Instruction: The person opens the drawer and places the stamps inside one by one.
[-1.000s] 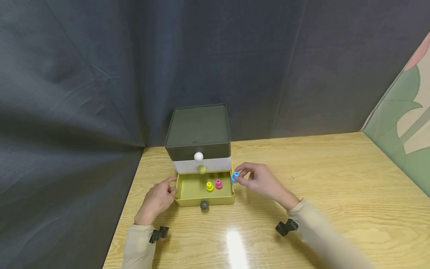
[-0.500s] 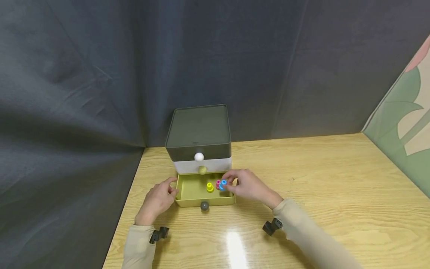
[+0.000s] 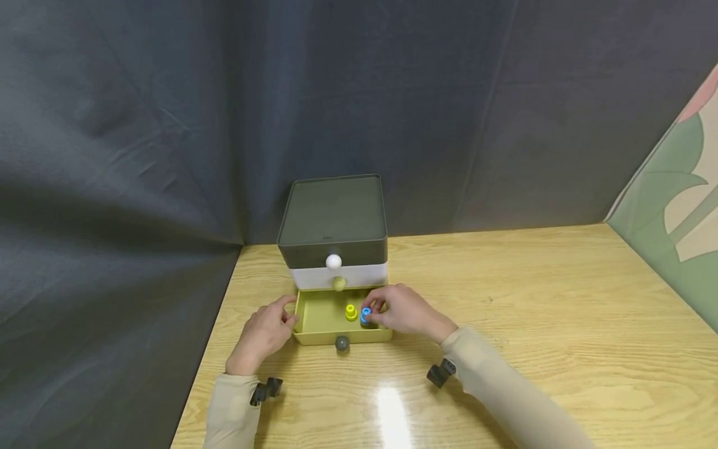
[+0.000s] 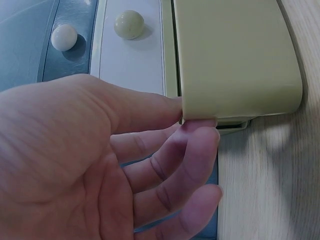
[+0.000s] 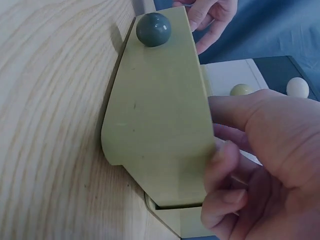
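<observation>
In the head view, my right hand (image 3: 402,308) pinches a small blue stepped peg-like piece (image 3: 365,315) inside the pulled-out olive-green bottom drawer (image 3: 322,338), at its right half. A yellow piece of like shape (image 3: 351,312) stands on the drawer floor just left of it. The pink piece is hidden behind the blue one and the fingers. My left hand (image 3: 263,333) holds the drawer's left side wall; in the left wrist view its thumb and finger meet the drawer's corner edge. From the right wrist, the drawer front (image 5: 155,115) blocks the pinched piece from sight.
Above the drawer sit a white drawer (image 3: 364,274) with a green knob (image 3: 339,284) and a dark grey top drawer (image 3: 303,254) with a white knob (image 3: 333,262). The wooden table (image 3: 533,299) extends right. A dark curtain (image 3: 426,118) hangs behind and left.
My right hand has carried the blue piece left over the drawer's right wall and down into the drawer, now covering the pink piece. The left hand stays in place.
</observation>
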Demonstrator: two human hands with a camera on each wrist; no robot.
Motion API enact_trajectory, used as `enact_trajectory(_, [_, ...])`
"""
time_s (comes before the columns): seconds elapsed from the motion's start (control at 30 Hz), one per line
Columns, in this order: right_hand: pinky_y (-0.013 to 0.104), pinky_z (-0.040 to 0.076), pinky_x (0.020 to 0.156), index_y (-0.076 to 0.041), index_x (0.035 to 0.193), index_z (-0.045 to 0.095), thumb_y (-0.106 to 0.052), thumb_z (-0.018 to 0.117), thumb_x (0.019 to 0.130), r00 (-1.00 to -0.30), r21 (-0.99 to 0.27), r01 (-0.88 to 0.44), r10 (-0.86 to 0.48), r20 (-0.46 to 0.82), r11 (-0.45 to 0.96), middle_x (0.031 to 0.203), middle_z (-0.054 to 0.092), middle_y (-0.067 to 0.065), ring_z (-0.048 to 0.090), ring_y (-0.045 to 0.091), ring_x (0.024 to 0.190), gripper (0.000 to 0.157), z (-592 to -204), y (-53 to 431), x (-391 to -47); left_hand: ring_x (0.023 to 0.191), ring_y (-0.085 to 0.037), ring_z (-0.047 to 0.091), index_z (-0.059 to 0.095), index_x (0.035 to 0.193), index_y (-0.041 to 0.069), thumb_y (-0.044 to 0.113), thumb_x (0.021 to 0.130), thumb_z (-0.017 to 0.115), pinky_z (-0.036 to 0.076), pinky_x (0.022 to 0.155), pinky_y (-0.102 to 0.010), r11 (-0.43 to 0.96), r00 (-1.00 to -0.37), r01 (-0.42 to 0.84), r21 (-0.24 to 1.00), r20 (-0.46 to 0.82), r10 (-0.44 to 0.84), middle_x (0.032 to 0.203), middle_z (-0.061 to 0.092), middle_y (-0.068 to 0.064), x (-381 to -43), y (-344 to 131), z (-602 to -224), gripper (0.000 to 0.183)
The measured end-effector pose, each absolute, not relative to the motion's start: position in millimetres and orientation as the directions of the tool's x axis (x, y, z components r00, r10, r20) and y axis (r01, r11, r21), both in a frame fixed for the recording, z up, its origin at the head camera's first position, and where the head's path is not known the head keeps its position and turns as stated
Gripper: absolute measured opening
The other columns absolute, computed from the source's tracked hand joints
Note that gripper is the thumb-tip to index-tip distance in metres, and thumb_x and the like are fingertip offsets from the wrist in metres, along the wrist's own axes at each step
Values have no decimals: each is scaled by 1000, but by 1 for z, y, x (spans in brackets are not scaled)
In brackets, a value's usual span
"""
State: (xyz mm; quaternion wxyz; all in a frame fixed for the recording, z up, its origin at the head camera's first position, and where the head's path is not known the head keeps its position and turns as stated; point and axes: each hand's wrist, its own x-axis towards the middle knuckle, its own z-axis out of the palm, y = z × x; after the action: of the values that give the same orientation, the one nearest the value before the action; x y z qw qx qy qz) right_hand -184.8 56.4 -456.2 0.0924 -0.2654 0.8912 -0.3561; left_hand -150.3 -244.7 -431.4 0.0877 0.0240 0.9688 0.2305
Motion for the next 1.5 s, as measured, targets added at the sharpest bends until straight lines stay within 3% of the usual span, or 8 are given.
enact_trajectory(0.57, [27, 52, 76, -15, 102, 80, -23, 85, 92, -835, -678, -407, -550, 5, 613, 81, 75, -12, 63, 0, 72, 14, -467, 52, -187, 66, -16, 55, 56, 154, 9, 20, 106, 65, 40, 62, -33, 892, -985, -1, 451, -155, 78, 93, 70, -2, -150, -244, -432, 50])
enact_trajectory(0.9, [26, 53, 77, -13, 106, 80, -25, 85, 92, -835, -696, -405, -549, 19, 592, 81, 75, -12, 64, 0, 74, 19, -468, 54, -186, 70, -16, 61, 57, 153, 8, 18, 106, 64, 44, 63, -35, 903, -987, 23, 428, -135, 89, 98, 76, -3, -148, -242, -430, 48])
enact_trajectory(1.17, [25, 51, 75, -14, 111, 81, -25, 84, 93, -851, -740, -383, -522, 51, 552, 90, 78, -11, 68, 4, 81, 21, -463, 62, -183, 73, -18, 64, 69, 139, 7, 19, 101, 70, 49, 62, -35, 928, -995, 97, 360, 39, 89, 104, 75, -6, -146, -232, -434, 39])
enact_trajectory(1.33, [23, 46, 60, -11, 116, 80, -25, 80, 95, -867, -728, -404, -487, 110, 554, 94, 77, -6, 58, 8, 65, 24, -459, 73, -181, 66, -12, 57, 76, 122, 10, 19, 99, 72, 47, 58, -32, 917, -968, 210, 339, 203, 147, 100, 73, -4, -139, -219, -439, 25])
enact_trajectory(1.5, [23, 47, 59, -12, 114, 80, -25, 77, 98, -897, -730, -385, -415, 152, 565, 97, 79, -3, 55, 6, 61, 22, -459, 89, -176, 62, -5, 48, 78, 107, 15, 17, 97, 74, 42, 57, -26, 896, -936, 304, 324, 278, 217, 89, 69, 3, -122, -203, -446, 11])
